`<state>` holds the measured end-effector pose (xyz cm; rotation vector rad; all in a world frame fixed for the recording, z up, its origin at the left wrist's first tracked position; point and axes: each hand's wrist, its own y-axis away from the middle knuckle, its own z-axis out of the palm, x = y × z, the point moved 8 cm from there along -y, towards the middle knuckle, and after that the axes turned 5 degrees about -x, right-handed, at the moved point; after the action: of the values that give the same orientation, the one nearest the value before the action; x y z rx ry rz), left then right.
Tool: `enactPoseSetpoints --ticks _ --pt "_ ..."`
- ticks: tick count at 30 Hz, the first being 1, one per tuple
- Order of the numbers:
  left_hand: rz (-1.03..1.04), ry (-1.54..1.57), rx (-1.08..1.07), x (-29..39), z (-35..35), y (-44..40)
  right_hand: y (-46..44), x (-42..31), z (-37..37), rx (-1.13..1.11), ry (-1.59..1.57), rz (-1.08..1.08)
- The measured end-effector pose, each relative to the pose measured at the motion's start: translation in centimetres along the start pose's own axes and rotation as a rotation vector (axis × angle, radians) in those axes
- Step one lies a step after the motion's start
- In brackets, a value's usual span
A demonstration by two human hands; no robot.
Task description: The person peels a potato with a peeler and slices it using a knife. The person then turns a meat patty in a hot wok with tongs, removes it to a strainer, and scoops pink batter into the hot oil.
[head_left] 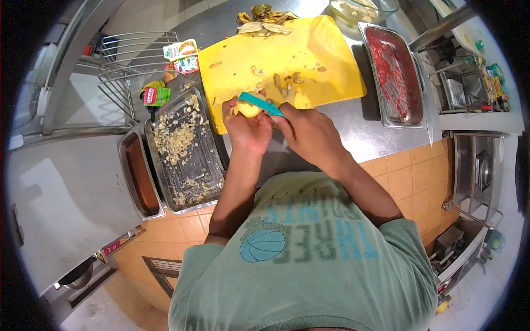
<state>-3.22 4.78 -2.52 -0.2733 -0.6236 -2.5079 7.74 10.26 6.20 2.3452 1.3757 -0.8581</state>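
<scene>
- Steel desk (pixel 359 128): carries everything below.
- Yellow cutting board (pixel 326 52): mid-desk, reaching towards the far edge, scattered with peel scraps.
- Wide metal tray (pixel 201 160): near left corner, dotted with pale chopped bits.
- Red-smeared tray (pixel 393 77): by the right edge.
- Narrow tray (pixel 139 171): brown contents, just left of the wide metal tray.
- Glass bowl (pixel 364 12): far right corner, pale pieces inside.
- Heap of peels (pixel 266 22): on the cutting board's far edge.
- My right hand (pixel 310 132): closed round the teal peeler (pixel 259 103), which lies across the potato.
- My left hand (pixel 248 130): cupped round the yellow potato (pixel 249 110), above the board's near edge.
</scene>
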Motion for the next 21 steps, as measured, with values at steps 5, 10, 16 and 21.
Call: enactPoseSetpoints --ticks 5,10,16,21 --pt "0.058 -0.143 0.149 0.4 -1.0 0.1 -0.2 -0.7 0.8 -0.085 0.022 0.022" --pt "0.104 -0.138 0.175 0.7 -1.1 0.5 -0.2 -1.2 0.6 -0.062 0.056 0.023" --pt "0.023 0.048 -0.054 1.0 1.0 1.0 -0.9 4.0 -0.1 0.022 0.138 0.174" --pt "0.012 0.117 -0.042 1.3 1.5 0.8 -0.6 2.0 -1.2 0.018 0.058 0.072"
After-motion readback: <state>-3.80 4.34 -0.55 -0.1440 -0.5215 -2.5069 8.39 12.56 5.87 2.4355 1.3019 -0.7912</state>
